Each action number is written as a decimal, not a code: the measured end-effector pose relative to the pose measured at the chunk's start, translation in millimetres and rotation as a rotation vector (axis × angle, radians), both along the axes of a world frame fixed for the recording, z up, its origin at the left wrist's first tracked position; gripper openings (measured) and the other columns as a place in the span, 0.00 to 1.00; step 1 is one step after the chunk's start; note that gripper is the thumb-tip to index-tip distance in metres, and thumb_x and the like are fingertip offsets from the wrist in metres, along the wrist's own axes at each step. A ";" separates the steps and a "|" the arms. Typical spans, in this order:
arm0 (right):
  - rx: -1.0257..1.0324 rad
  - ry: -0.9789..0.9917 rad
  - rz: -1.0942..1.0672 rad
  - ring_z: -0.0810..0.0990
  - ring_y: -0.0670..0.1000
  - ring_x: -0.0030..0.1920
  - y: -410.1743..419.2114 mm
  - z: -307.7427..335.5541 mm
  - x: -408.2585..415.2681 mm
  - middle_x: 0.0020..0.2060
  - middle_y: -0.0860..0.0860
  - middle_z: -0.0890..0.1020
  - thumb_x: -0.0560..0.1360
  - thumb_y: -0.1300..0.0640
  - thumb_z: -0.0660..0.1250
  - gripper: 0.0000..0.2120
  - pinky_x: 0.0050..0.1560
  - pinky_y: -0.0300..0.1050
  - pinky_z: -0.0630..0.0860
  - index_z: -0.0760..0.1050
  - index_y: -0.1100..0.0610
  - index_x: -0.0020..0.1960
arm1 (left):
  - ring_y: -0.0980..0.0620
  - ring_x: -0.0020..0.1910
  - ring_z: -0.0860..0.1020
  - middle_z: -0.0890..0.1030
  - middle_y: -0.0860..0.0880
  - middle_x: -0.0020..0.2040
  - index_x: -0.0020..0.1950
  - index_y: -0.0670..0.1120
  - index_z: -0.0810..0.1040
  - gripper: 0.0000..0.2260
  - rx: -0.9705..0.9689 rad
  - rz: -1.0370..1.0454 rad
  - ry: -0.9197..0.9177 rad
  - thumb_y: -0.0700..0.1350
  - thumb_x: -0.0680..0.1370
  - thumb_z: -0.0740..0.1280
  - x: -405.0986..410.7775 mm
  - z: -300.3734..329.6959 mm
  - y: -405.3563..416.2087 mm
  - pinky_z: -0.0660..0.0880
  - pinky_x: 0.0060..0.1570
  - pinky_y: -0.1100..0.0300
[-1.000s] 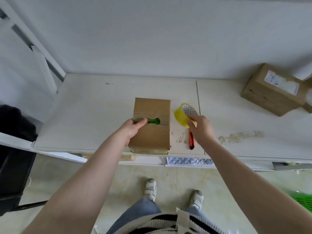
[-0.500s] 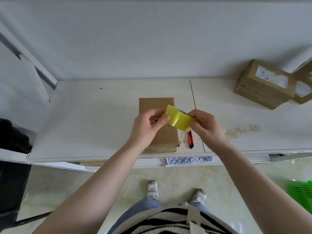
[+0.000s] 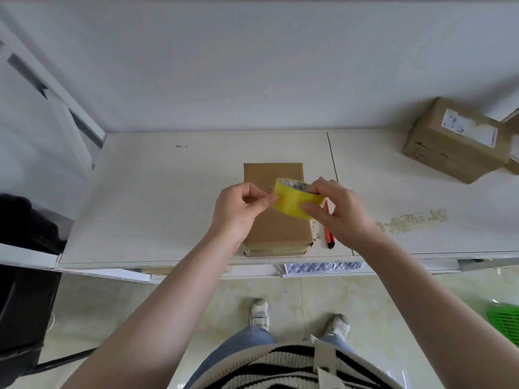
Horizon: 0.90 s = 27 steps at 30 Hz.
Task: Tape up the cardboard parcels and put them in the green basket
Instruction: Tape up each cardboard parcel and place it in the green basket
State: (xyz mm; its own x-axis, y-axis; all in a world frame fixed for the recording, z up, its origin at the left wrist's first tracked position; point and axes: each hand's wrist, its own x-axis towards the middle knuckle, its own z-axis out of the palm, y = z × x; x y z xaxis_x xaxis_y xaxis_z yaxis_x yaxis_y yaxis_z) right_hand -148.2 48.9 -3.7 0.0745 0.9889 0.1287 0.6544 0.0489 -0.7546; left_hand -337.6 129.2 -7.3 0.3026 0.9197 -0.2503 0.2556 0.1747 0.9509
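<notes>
A brown cardboard parcel (image 3: 276, 234) lies near the front edge of the white table (image 3: 168, 197). Above it my right hand (image 3: 339, 211) grips a yellow roll of tape (image 3: 292, 202), thumb on its outer face and fingers over the rim. My left hand (image 3: 238, 206) pinches the tape's loose end at the roll's left side. Both hands hide the middle of the parcel's top. A corner of the green basket (image 3: 505, 321) shows on the floor at the right edge.
A red utility knife (image 3: 330, 234) lies on the table just right of the parcel. Two more cardboard boxes (image 3: 455, 141) sit at the back right. A black object (image 3: 25, 276) stands left of the table. Glue residue marks the tabletop on the right.
My right hand lifted the tape roll off the table and brought it over the parcel. My left hand left the parcel's top and now pinches the tape's end.
</notes>
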 end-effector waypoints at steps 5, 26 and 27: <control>-0.046 -0.174 0.040 0.71 0.48 0.36 13.8 7.8 9.0 0.33 0.47 0.74 0.77 0.53 0.67 0.08 0.37 0.46 0.68 0.74 0.57 0.44 | 0.56 0.34 0.80 0.83 0.51 0.34 0.37 0.44 0.79 0.08 0.110 -0.089 0.073 0.43 0.73 0.76 -6.7 16.7 11.9 0.75 0.39 0.66; -0.107 -0.407 -0.077 0.70 0.44 0.32 28.3 23.7 -1.3 0.31 0.46 0.72 0.72 0.36 0.66 0.14 0.30 0.39 0.59 0.69 0.45 0.39 | 0.52 0.44 0.85 0.86 0.42 0.45 0.39 0.45 0.87 0.19 -0.558 -0.335 -0.350 0.30 0.79 0.60 -41.0 24.9 32.2 0.79 0.40 0.65; -0.107 -0.418 -0.107 0.70 0.44 0.32 29.0 23.5 -3.1 0.31 0.46 0.71 0.70 0.34 0.67 0.16 0.30 0.39 0.59 0.68 0.45 0.39 | 0.51 0.44 0.85 0.86 0.42 0.45 0.39 0.45 0.87 0.19 -0.569 -0.339 -0.363 0.30 0.78 0.60 -40.5 25.9 32.4 0.80 0.41 0.64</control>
State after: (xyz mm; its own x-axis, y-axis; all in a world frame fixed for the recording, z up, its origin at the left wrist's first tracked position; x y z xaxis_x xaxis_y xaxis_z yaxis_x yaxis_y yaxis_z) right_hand -151.3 77.8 19.9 0.1407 0.9878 0.0671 0.9013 -0.0997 -0.4216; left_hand -378.1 161.6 18.5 0.6998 0.5205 -0.4892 0.0702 0.6314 0.7723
